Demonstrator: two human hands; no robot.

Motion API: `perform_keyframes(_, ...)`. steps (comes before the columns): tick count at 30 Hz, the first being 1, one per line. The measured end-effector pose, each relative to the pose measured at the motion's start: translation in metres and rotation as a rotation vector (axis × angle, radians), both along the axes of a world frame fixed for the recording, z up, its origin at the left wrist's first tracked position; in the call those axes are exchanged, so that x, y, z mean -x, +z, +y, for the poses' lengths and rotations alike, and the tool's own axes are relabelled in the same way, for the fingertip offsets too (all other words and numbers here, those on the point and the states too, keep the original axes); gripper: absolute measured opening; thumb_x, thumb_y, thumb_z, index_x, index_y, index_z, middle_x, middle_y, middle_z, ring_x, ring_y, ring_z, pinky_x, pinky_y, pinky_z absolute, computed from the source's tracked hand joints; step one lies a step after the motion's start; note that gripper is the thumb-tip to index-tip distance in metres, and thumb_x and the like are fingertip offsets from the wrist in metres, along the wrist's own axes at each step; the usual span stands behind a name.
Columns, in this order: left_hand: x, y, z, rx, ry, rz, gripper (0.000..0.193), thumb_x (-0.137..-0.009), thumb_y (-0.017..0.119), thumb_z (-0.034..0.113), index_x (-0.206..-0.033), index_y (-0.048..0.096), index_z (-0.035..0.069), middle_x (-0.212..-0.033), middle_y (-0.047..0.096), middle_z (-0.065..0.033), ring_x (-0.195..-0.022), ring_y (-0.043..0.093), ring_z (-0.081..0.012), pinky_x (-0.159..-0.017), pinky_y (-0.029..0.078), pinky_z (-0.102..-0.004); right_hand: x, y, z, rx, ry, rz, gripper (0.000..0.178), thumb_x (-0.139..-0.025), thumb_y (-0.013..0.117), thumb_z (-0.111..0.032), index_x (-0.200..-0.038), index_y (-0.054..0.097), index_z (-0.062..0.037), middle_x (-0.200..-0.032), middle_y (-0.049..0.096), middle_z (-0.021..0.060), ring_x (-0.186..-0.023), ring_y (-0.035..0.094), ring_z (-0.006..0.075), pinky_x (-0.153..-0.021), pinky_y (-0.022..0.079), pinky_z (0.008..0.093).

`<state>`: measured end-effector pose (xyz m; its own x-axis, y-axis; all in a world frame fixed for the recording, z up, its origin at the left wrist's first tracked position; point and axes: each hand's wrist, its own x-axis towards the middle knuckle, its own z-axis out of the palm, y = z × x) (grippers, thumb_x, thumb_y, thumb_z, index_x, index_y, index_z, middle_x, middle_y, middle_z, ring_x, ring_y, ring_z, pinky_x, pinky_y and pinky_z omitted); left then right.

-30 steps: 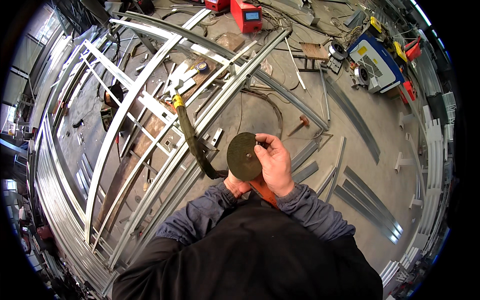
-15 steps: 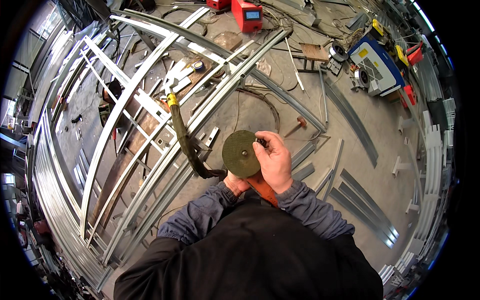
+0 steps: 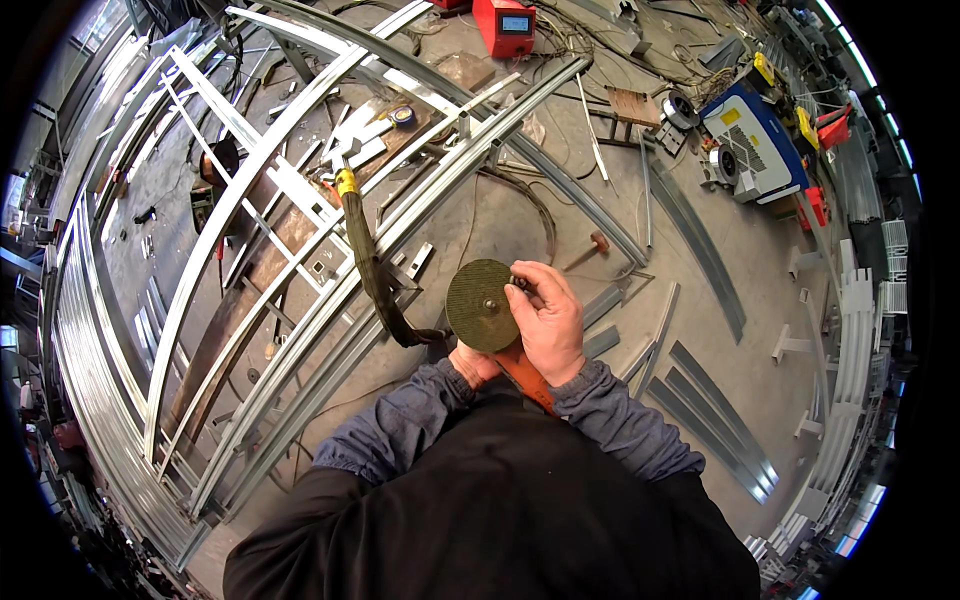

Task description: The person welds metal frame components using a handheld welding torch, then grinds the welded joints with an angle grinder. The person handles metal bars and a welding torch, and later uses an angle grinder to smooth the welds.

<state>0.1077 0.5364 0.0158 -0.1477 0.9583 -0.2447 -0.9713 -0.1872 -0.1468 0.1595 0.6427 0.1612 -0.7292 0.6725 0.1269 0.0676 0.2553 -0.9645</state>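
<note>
An angle grinder with an orange body (image 3: 524, 376) is held close in front of me, its round green disc (image 3: 478, 318) facing up. My left hand (image 3: 472, 364) is closed around the grinder below the disc, most of its fingers hidden. At the disc's right edge, my right hand (image 3: 552, 322) pinches a small dark piece between thumb and fingers; what it is I cannot make out. A dark sleeved cable (image 3: 368, 262) with a yellow collar (image 3: 346, 182) lies over the metal frame and runs down beside my left hand.
A large frame of galvanised profiles (image 3: 262, 160) fills the left. Beyond my hands, a hammer (image 3: 590, 248) lies on the floor. Loose metal strips (image 3: 712, 420) lie to the right. A red machine with a screen (image 3: 504, 28) and a blue-white machine (image 3: 752, 135) stand farther off among cables.
The view has shifted slightly, so the surroundings sit a little differently. Both hands keep the same hold on the grinder and the small dark piece.
</note>
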Motion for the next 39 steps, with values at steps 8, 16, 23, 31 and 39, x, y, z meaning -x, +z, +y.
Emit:
perform_keyframes(8,0.003,-0.012,-0.003,0.005,0.013,0.054,0.035,-0.104,0.072,0.029,-0.134,0.068,0.011,-0.133,0.072,-0.0049,-0.121,0.069,-0.0224,-0.109,0.056,-0.0412,-0.003,0.012,-0.001,-0.418,0.031,-0.043,0.032,-0.096,0.079,-0.002,-0.127,0.071,-0.0024,-0.126,0.076,0.0126,-0.109,0.072,0.0245,-0.095,0.058,0.0340)
perform_keyframes(16,0.010,0.004,-0.003,-0.096,-0.009,-0.119,0.036,-0.105,0.069,0.035,-0.133,0.068,0.011,-0.134,0.070,-0.0065,-0.124,0.068,-0.0239,-0.110,0.056,-0.0415,0.007,0.028,-0.015,-0.689,0.137,-0.061,0.026,-0.084,0.089,-0.013,-0.107,0.077,-0.0078,-0.122,0.076,0.0079,-0.106,0.065,0.0288,-0.093,0.053,0.0391)
perform_keyframes(23,0.012,0.009,-0.005,-0.034,0.007,0.018,0.037,-0.106,0.068,0.037,-0.132,0.068,0.010,-0.133,0.071,-0.0072,-0.124,0.068,-0.0243,-0.110,0.056,-0.0427,0.003,0.027,-0.015,-0.588,0.156,-0.059,0.023,-0.088,0.086,-0.013,-0.110,0.079,-0.0079,-0.111,0.070,0.0062,-0.102,0.062,0.0277,-0.089,0.052,0.0381)
perform_keyframes(31,0.010,0.002,-0.006,-0.023,0.018,0.018,0.035,-0.106,0.066,0.037,-0.129,0.070,0.011,-0.130,0.072,-0.0073,-0.121,0.069,-0.0248,-0.108,0.057,-0.0452,0.005,0.032,-0.005,-0.519,0.222,-0.097,0.020,-0.092,0.082,-0.013,-0.110,0.078,-0.0057,-0.107,0.070,0.0082,-0.099,0.063,0.0290,-0.087,0.053,0.0381)
perform_keyframes(39,0.009,-0.013,-0.003,0.015,0.005,-0.004,0.038,-0.107,0.063,0.039,-0.131,0.069,0.010,-0.132,0.072,-0.0089,-0.122,0.070,-0.0264,-0.110,0.055,-0.0485,0.006,0.033,0.010,-0.569,0.240,-0.306,0.019,-0.099,0.078,-0.021,-0.099,0.073,-0.0024,-0.091,0.067,0.0081,-0.089,0.063,0.0300,-0.077,0.050,0.0387)
